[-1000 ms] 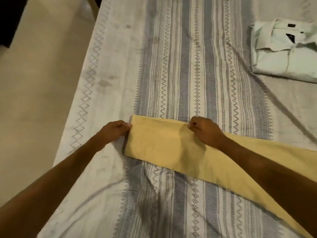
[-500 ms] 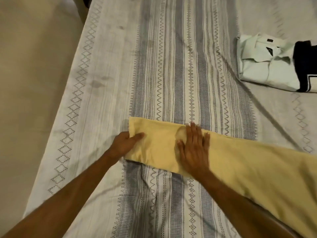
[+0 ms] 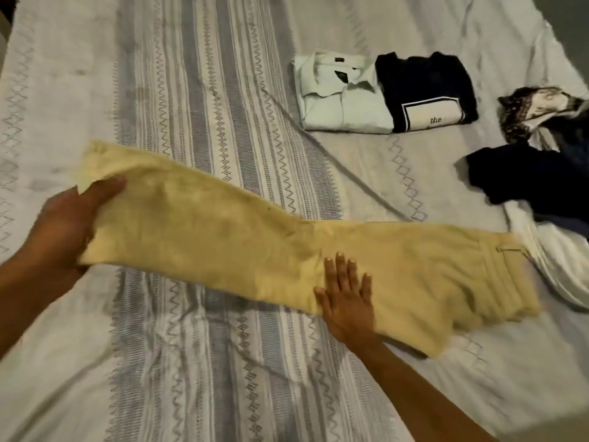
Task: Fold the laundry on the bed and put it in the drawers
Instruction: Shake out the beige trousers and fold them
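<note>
Yellow trousers (image 3: 242, 231), folded lengthwise, stretch across the bed (image 3: 197, 371) from left to right. My left hand (image 3: 68, 223) grips their leg end, thumb on top, and holds it raised off the sheet. My right hand (image 3: 345, 298) lies flat with straight fingers on the middle of the trousers, near the knee. The waistband end lies at the right. A folded white shirt (image 3: 338, 97) and a folded dark T-shirt (image 3: 427, 90) lie side by side further back on the bed.
An unfolded heap of dark and patterned clothes (image 3: 541, 161) lies at the right edge, with a white garment (image 3: 567, 266) below it. The striped grey and white bedsheet is wrinkled near me.
My left hand has taken hold of the leg end and lifted it. My right hand slid rightward along the trousers, staying flat. The view swung right, showing more laundry.
</note>
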Tool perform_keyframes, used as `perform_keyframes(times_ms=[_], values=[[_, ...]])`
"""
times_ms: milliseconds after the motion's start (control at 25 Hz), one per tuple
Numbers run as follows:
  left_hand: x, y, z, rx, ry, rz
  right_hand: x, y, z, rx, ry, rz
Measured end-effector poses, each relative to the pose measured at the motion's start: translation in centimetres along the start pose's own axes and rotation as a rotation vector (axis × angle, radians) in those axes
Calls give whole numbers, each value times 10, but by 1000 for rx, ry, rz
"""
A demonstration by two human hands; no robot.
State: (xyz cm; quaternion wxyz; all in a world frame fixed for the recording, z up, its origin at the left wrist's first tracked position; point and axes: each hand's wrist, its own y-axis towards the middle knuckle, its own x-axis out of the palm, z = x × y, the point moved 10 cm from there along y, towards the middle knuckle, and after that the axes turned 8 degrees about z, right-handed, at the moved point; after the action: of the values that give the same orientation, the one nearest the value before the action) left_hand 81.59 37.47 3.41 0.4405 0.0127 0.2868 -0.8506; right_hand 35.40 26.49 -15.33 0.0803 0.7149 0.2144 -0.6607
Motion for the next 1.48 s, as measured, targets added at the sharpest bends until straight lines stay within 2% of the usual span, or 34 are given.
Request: perform_keyframes(times_ms=[120,160,240,320,400,480,600,720,840,920,1040,1120,1160,1200,1240,1320,1360,1400,1480], values=[[45,-54,20,74,125,35,-6,0,-1,-115,23,-125],[68,-75,26,100,142,20,-9,1,-2,-123,92,-178],[118,-111,35,171,231,-24,-20,3,-2,-39,392,-308],[176,-135,32,249,392,-84,-30,9,12,198,867,-427],[244,-161,24,333,501,-146,-41,11,35,535,1314,-473],[316,-186,8,447,574,-225,-46,10,64,779,1589,-526],[406,-219,-48,484,682,-325,-56,11,127,953,1871,-455],[464,-241,-129,468,766,-426,-45,4,180,917,1725,-533],[467,-229,-172,390,721,-446,-29,-6,203,824,1511,-618],[458,-223,-173,356,650,-476,-34,-3,197,770,1477,-577],[451,-225,-162,318,597,-667,-41,6,166,706,1428,-507],[440,-220,-156,276,617,-809,-36,13,161,696,1245,-363],[429,-213,-150,281,607,-821,-34,15,161,704,1165,-284],[414,-202,-138,361,592,-742,-34,16,163,710,1119,-235],[391,-183,-122,480,575,-579,-36,17,162,690,1066,-207],[328,-146,-102,633,649,-159,-41,22,161,604,930,-141],[296,-127,-104,575,710,2,-44,26,161,541,861,-94],[272,-107,-119,437,737,60,-47,29,161,483,809,-53],[249,-80,-155,133,687,-27,-47,33,163,416,767,-37]])
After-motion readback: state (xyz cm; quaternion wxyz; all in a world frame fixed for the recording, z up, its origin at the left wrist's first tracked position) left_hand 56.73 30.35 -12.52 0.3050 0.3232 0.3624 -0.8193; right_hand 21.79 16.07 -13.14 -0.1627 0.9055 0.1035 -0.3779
